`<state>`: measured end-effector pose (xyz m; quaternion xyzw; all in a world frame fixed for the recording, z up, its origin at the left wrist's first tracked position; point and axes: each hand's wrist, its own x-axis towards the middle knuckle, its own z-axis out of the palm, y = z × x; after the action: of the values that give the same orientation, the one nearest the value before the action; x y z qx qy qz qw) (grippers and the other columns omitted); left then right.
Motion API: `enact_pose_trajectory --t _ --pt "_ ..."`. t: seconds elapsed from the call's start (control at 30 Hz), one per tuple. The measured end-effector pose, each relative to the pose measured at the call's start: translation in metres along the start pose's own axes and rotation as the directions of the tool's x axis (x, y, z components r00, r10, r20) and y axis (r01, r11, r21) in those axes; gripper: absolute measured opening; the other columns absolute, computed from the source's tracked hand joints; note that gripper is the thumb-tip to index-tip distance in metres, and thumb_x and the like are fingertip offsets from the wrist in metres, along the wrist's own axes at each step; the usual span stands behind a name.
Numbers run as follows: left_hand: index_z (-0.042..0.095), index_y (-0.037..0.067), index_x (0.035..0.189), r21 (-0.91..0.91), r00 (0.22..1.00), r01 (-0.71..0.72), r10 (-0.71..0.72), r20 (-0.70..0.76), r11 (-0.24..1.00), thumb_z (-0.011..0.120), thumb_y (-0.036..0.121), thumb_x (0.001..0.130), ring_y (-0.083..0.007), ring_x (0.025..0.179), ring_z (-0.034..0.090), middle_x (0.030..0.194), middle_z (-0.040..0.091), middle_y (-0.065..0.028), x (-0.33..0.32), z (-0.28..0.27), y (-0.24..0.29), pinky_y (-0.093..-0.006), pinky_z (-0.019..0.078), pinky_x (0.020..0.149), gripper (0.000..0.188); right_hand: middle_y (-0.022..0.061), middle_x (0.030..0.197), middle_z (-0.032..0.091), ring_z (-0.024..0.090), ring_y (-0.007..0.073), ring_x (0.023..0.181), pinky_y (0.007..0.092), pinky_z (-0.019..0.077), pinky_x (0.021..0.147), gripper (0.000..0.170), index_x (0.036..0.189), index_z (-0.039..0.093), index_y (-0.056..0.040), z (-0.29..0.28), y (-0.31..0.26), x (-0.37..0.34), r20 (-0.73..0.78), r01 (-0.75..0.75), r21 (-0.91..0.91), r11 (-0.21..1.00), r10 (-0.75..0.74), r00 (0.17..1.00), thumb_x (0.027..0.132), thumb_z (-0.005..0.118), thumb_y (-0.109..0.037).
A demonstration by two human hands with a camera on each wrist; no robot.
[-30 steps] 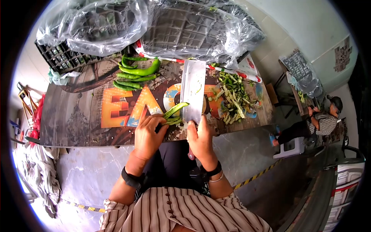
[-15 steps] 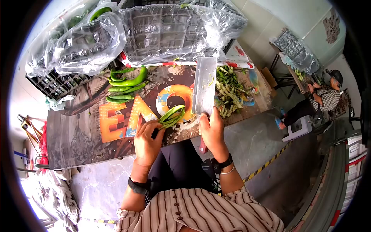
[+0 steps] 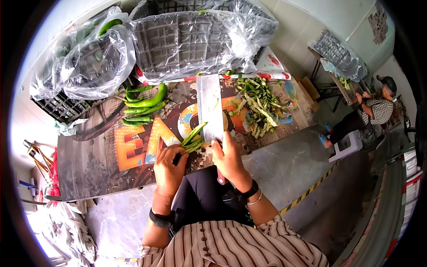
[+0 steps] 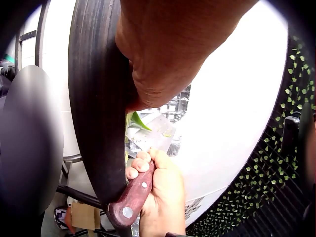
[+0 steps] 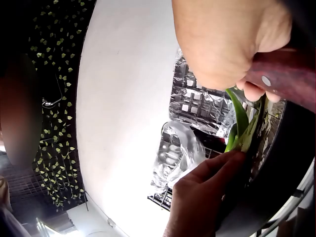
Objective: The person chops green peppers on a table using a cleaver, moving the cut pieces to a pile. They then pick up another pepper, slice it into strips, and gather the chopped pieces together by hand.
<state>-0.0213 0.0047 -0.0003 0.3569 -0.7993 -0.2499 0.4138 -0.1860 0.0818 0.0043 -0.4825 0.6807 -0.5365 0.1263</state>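
Observation:
In the head view the left hand [image 3: 169, 170] pinches several split green pepper pieces [image 3: 192, 138] against the table near its front edge. The right hand [image 3: 230, 159] grips the cleaver, whose wide blade [image 3: 210, 104] lies just right of those pieces and points away from the body. The left wrist view shows the right hand's fingers wrapped round the dark red handle [image 4: 134, 197]. In the right wrist view the left hand's fingertips hold the pepper pieces [image 5: 240, 123]. Whole green peppers [image 3: 149, 103] lie at the left; a cut heap [image 3: 260, 107] lies right of the blade.
Black crates wrapped in clear plastic [image 3: 182, 42] line the back of the table [image 3: 84, 155]. A person in a checked shirt [image 3: 381, 110] sits at another table on the right, beside a pale stool [image 3: 347, 147]. Crumpled cloth [image 3: 66, 227] lies at the lower left.
Since half a second ago, the cleaver and right hand have moved left, closer to the held pieces. The left hand keeps its pinch. The head view has shifted since a second ago.

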Motion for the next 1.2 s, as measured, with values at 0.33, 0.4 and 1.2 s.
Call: enact_pose_trajectory --t 0.33,0.4,1.2 --pt "0.069 0.004 0.087 0.007 1.000 -0.005 0.005 -0.020 1.000 0.077 0.003 0.074 -0.0268 0.081 0.064 0.089 0.070 -0.0082 0.001 0.001 0.001 -0.0354 0.0506 0.076 0.016 0.0245 0.071 0.057 0.058 0.0438 0.065 0.0472 0.0451 0.057 0.015 0.092 0.045 0.0021 -0.006 0.022 0.016 -0.042 -0.089 0.012 0.996 0.090 0.995 0.091 0.057 -0.007" --pt "0.069 0.004 0.087 0.009 1.000 -0.010 0.010 -0.017 1.000 0.077 0.003 0.074 -0.0269 0.082 0.064 0.090 0.070 -0.0082 0.001 0.000 0.000 -0.0351 0.0507 0.076 0.016 0.0240 0.072 0.058 0.058 0.0438 0.065 0.0470 0.0454 0.057 0.014 0.093 0.046 0.0022 -0.010 0.020 0.017 -0.132 0.040 -0.027 0.999 -0.043 0.990 0.091 0.057 -0.006" --pt "0.068 0.005 0.089 0.034 1.000 0.015 -0.015 0.009 0.999 0.077 0.004 0.075 -0.0284 0.085 0.064 0.093 0.070 -0.0082 -0.001 0.001 -0.001 -0.0360 0.0506 0.078 0.017 0.0178 0.068 0.057 0.061 0.0343 0.059 0.0433 0.0454 0.053 0.018 0.092 0.046 -0.0001 -0.008 0.022 0.018 -0.125 0.080 -0.134 0.988 -0.096 0.988 0.092 0.061 -0.009"
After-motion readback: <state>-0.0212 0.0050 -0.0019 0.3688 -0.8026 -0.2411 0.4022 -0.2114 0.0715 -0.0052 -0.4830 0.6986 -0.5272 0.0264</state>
